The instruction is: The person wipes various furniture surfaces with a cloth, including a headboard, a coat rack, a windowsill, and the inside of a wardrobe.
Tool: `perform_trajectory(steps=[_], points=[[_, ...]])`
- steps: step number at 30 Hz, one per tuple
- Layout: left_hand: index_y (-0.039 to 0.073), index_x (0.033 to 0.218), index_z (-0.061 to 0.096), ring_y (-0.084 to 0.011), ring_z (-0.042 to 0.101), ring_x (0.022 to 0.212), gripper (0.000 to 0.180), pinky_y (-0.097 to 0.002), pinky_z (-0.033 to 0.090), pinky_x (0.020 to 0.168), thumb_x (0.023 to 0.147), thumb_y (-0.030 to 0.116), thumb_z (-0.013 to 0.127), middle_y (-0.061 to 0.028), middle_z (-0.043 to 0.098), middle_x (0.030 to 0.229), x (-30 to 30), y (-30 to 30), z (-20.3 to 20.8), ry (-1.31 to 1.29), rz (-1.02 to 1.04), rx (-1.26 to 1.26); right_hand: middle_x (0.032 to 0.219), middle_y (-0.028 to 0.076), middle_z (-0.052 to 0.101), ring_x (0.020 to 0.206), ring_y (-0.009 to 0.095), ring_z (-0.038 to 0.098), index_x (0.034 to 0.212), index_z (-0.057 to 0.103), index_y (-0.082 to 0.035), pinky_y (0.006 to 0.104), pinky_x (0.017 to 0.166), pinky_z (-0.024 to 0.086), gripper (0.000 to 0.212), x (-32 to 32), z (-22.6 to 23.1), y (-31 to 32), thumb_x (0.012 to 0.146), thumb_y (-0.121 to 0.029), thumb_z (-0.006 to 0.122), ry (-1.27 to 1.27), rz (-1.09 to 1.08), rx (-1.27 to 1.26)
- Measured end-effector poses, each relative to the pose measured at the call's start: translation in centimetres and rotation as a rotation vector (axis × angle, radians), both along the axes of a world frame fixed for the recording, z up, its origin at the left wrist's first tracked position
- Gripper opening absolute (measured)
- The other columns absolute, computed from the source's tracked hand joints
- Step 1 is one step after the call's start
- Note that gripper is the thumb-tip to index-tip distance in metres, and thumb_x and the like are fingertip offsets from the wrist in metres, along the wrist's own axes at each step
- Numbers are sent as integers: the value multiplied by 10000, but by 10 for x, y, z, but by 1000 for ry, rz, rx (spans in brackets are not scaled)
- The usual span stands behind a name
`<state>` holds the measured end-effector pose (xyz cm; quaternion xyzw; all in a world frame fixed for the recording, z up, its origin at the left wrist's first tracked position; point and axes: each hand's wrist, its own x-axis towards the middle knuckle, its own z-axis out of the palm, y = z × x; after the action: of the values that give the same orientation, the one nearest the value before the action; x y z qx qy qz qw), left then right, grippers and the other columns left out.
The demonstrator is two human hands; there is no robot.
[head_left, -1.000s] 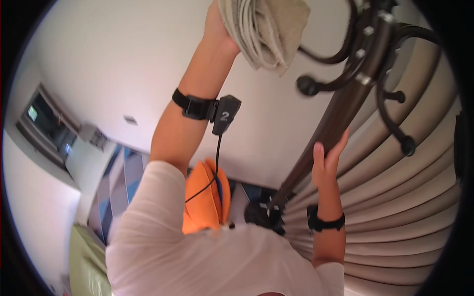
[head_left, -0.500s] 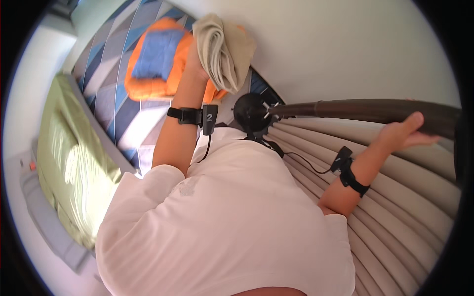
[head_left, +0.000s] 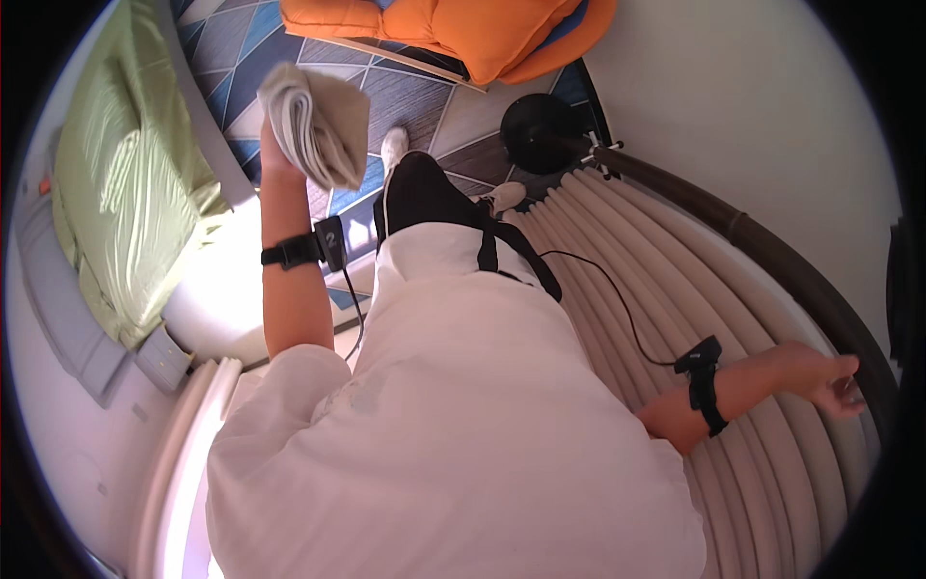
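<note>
My left hand [head_left: 277, 159] is closed on a folded beige cloth [head_left: 328, 125], held up with its stacked folds showing along one side. The cloth hides most of the fingers. Far to the right, my right hand [head_left: 837, 386] is loosely curled, thumb apart from the fingers, and no held thing shows. It is beside a dark brown pole [head_left: 743, 232]; whether it touches the pole I cannot tell. The pole rises from a round black base [head_left: 540, 133] on the floor. Both forearms wear black straps with small cabled boxes.
Ahead stands an orange padded chair [head_left: 463, 39] with a wooden frame, on a floor with a triangle pattern [head_left: 405, 101]. Pale pleated curtain [head_left: 656, 289] hangs along my right. On the left is a bed-like surface with a green cover [head_left: 125, 183]. Bright light comes from the lower left.
My view has turned, and the chair now shows farther up and to the right. The folded cloth has moved left with my left hand. My right hand is lower, its fingers more curled.
</note>
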<state>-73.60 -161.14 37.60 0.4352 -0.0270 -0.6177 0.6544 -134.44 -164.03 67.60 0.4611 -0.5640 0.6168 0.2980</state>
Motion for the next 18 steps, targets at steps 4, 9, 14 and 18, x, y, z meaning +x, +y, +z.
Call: perform_trajectory(steps=[4, 9, 14, 18], points=[[55, 1168, 597, -236, 646, 930, 391, -384, 549, 833, 959, 374, 510, -106, 661, 1051, 36, 4, -87, -27, -214, 174, 906, 79, 551, 860, 186, 541, 1131, 503, -1, 333, 754, 469, 329, 13, -67, 44, 848, -90, 645, 405, 26, 153], [71, 1252, 526, -173, 594, 1018, 348, -289, 494, 901, 995, 299, 470, -64, 611, 1112, 54, -19, -120, -38, -546, 242, 936, 84, 610, 850, 180, 577, 1068, 617, -43, 296, 781, 476, 147, 112, -316, 84, 949, -99, 552, -86, 417, 1215], [19, 1282, 438, -236, 492, 1151, 467, -299, 410, 991, 848, 141, 559, -129, 463, 1259, 96, -21, -169, -1817, -1280, -5, 869, 83, 656, 819, 199, 621, 1042, 608, -52, 321, 732, 490, 180, 110, -602, 194, 878, -124, 589, -577, 463, 2121], [21, 1269, 454, -227, 508, 1115, 443, -296, 424, 965, 857, 148, 561, -120, 485, 1222, 117, 13, -229, -1319, -1316, 425, 949, 110, 649, 868, 234, 635, 1091, 599, -72, 364, 761, 503, 256, 142, -762, 254, 856, -169, 629, -687, 338, 2503]])
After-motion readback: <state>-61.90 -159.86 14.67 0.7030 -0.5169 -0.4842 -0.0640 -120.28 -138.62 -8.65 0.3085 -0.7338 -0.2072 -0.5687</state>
